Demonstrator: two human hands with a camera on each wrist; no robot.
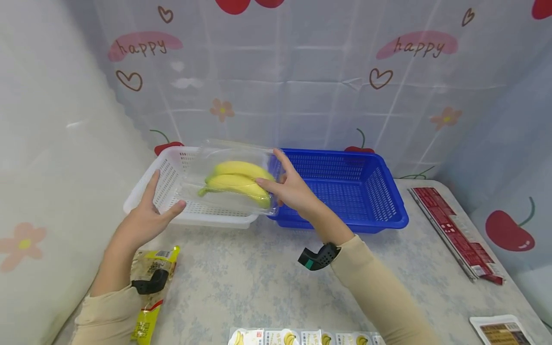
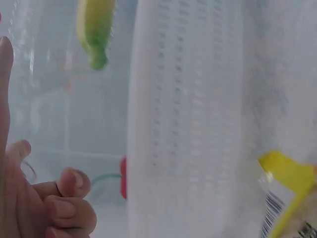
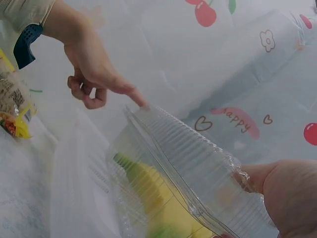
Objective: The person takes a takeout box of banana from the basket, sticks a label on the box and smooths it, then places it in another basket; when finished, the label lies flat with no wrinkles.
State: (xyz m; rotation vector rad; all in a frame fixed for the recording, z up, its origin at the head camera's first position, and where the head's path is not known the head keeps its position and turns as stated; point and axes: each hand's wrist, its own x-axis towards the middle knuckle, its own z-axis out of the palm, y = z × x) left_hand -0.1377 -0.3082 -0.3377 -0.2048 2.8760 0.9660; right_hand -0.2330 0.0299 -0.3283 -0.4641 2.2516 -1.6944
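A clear plastic clamshell box [image 1: 194,191] with yellow bananas [image 1: 237,182] in it is held up in front of the baskets. My right hand [image 1: 295,189] grips its right end, thumb on the near side. To the left is my left hand [image 1: 140,223], thumb and index finger spread apart and nothing held. In the right wrist view the left hand [image 3: 96,74] points its index finger at the box's far corner, its other fingers loosely bent. A white basket [image 1: 224,220] lies behind and below the box. The blue basket [image 1: 336,225] stands just right of it.
A yellow food packet [image 1: 148,311] lies under the left forearm. Red packages [image 1: 453,230] rest at the right edge of the table [image 1: 241,278]. Several banana-printed packs [image 1: 284,337] line the front edge, and a white-edged packet [image 1: 502,330] sits front right. A patterned curtain hangs behind.
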